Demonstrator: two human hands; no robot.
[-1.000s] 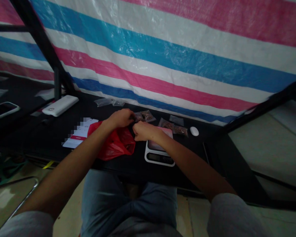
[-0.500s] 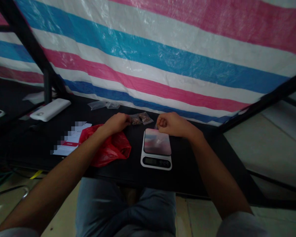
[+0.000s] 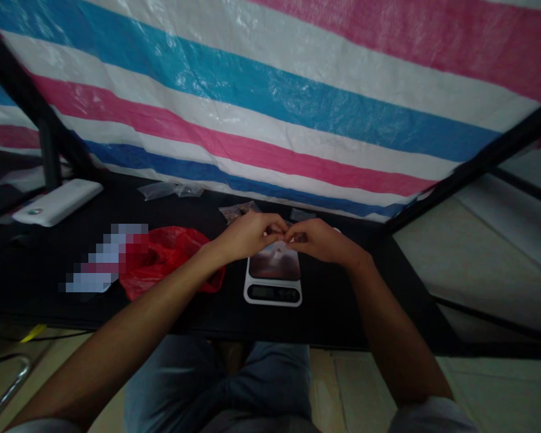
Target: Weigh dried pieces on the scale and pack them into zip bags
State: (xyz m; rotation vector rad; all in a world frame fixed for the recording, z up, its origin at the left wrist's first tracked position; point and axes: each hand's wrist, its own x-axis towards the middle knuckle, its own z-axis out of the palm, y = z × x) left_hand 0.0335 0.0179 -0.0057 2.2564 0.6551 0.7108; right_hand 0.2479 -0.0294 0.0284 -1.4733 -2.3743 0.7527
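Observation:
My left hand and my right hand meet fingertip to fingertip over the far part of a white kitchen scale. Both are closed in a pinch. What sits between the fingers is too small and dim to name. The scale's shiny plate partly shows below the hands, and its display faces me. Just behind my left hand lie small clear bags with brown contents. Beyond my right hand is a flat clear plastic bag. A red plastic bag lies open-mouthed, partly under my left forearm.
Left of the red bag is a blurred-out paper sheet. A white oblong device rests near a black frame post. Empty clear bags lie along the striped tarp at the table's back edge.
My left hand has left the filled small bags and moved right to meet my right hand above the scale. The view has shifted, so the table things appear further left.

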